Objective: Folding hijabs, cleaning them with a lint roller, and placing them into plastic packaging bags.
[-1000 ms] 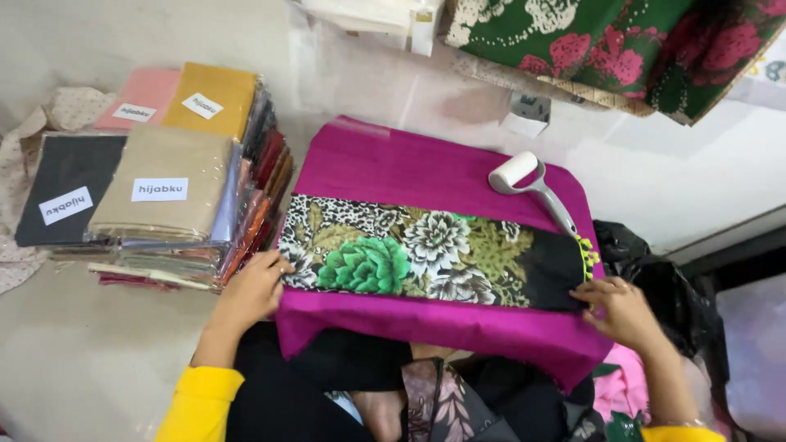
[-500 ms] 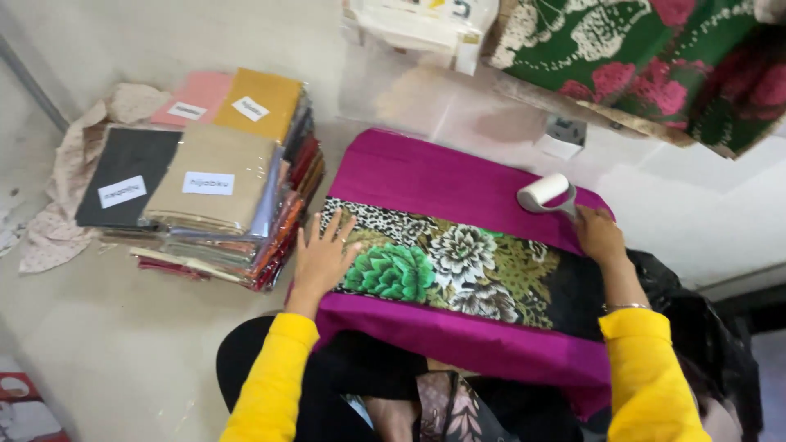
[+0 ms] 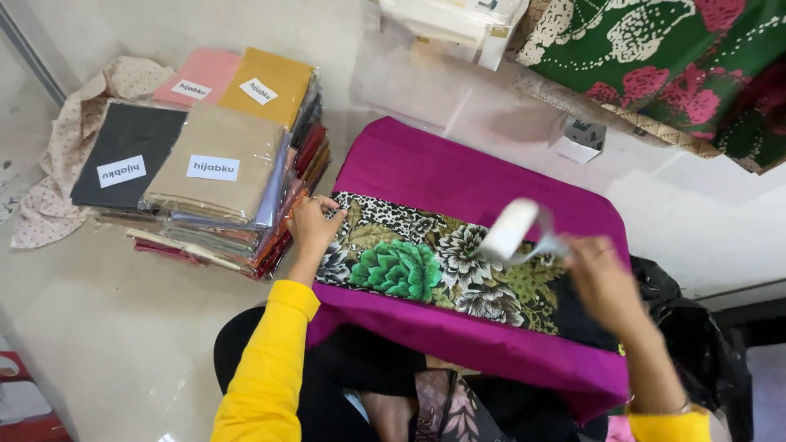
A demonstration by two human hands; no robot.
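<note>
While your left hand [image 3: 313, 225] pressed flat on the floral cloth's [image 3: 442, 266] left end, your right hand [image 3: 604, 274] gripped the white handheld steamer [image 3: 512, 231] above it — blurred. The cloth lay across a magenta board [image 3: 458, 172] — wrapped fabric stacks [image 3: 213, 164] beyond.

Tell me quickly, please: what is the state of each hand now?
Left hand: pressed on the left end of the floral fabric, gripping nothing.
Right hand: closed on the handle of a white handheld steamer, raised above the fabric.
</note>
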